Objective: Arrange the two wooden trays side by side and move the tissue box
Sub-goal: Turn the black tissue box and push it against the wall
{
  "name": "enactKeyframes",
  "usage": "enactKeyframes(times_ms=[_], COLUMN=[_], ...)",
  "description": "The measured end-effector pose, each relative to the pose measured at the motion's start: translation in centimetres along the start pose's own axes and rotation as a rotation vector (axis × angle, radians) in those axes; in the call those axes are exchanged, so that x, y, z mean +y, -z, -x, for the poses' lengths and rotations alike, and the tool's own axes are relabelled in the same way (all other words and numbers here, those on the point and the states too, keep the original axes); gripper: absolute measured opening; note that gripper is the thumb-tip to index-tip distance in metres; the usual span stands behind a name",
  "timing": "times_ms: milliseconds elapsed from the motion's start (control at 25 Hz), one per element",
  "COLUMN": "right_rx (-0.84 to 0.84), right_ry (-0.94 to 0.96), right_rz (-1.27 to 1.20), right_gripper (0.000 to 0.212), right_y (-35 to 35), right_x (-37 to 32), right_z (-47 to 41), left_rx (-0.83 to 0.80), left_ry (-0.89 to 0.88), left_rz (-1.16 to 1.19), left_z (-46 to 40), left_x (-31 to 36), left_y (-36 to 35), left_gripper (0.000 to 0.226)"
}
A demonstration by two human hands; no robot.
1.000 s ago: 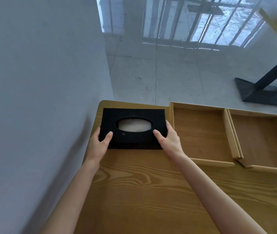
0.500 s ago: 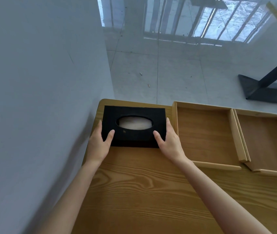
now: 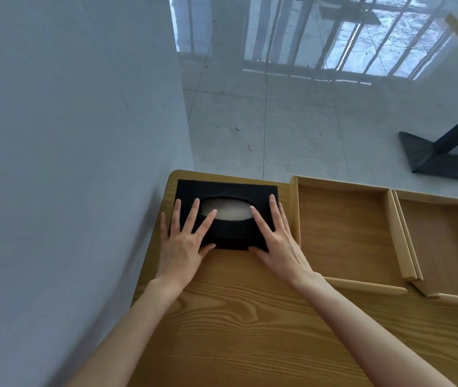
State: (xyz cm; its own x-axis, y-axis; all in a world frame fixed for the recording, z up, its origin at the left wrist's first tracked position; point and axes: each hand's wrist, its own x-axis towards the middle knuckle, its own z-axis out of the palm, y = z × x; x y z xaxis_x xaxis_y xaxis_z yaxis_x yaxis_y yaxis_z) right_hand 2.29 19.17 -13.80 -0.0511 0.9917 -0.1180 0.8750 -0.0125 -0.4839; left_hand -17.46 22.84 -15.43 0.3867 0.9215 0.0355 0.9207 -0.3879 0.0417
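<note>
Black tissue box (image 3: pixel 229 191) (opening up) lies crosswise.

Right of the box (image 3: pixel 226 191), the far tray (image 3: pixel 445 241) runs off the picture's right edge. Both hands (image 3: pixel 183 247) cover the box's near corners. Tissue in its opening is blurred.

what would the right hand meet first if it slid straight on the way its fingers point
Probably nothing solid. The right hand lies flat on the black rectangular tissue box, fingers pointing to the far edge of the wooden table. Beyond the box's top, only the table edge and the grey tiled floor below.
</note>
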Motion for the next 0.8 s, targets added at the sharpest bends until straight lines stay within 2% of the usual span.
enactKeyframes(times_ms=[320, 800], right_rx=[0.001, -0.006], right_ry=[-0.015, -0.01], right_rz=[-0.007, 0.034], right_gripper=[0.079, 0.08], right_y=[-0.5, -1.1], right_x=[-1.1, -2.2], right_z=[-4.0, -6.2], left_rx=[-0.042, -0.098], left_ry=[0.053, 0.13], left_rz=[0.013, 0.1], left_z=[-3.7, -5.0], left_x=[-1.6, -2.9], left_y=[0.3, 0.9], left_gripper=[0.062, 0.061])
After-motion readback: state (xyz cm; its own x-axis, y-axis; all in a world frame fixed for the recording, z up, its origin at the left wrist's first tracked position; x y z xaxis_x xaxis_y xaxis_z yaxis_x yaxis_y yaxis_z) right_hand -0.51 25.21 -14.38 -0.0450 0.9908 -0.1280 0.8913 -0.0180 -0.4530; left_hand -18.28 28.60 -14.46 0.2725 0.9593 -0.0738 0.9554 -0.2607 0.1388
